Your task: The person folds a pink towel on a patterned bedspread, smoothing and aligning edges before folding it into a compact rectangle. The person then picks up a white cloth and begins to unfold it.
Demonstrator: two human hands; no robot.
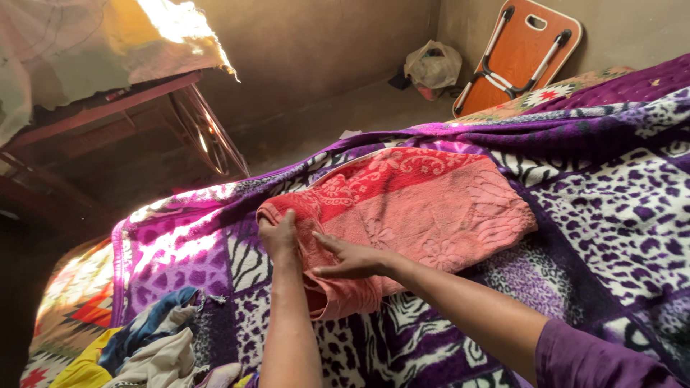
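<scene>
A person's two bare arms reach in from the bottom of the view over a bed covered with a purple animal-print blanket (611, 208). A pink and red towel (424, 208) lies at the centre of the view, spread flat across the blanket, with its near edge folded over towards six o'clock.

The left hand (279, 237), at about nine o'clock from the towel's middle, is closed around the rolled corner of the towel, fingers curled and pinching the cloth. The right hand (352, 260), just beside it at about seven o'clock, lies flat with fingers spread, pressing down on the folded edge.

A heap of clothes (154, 352) in blue, yellow and cream sits at the bottom left, near the left elbow. Beyond the bed, at one o'clock, an orange board with metal legs (521, 50) leans on the wall, and a plastic bag (433, 66) sits on the floor at twelve o'clock.

What could go wrong, as a judgement: the towel is thick and the blanket beneath looks soft and uneven, so the fold could slip or bunch if the flat hand lifts off. The left elbow could also drag loose clothes from the heap.
</scene>
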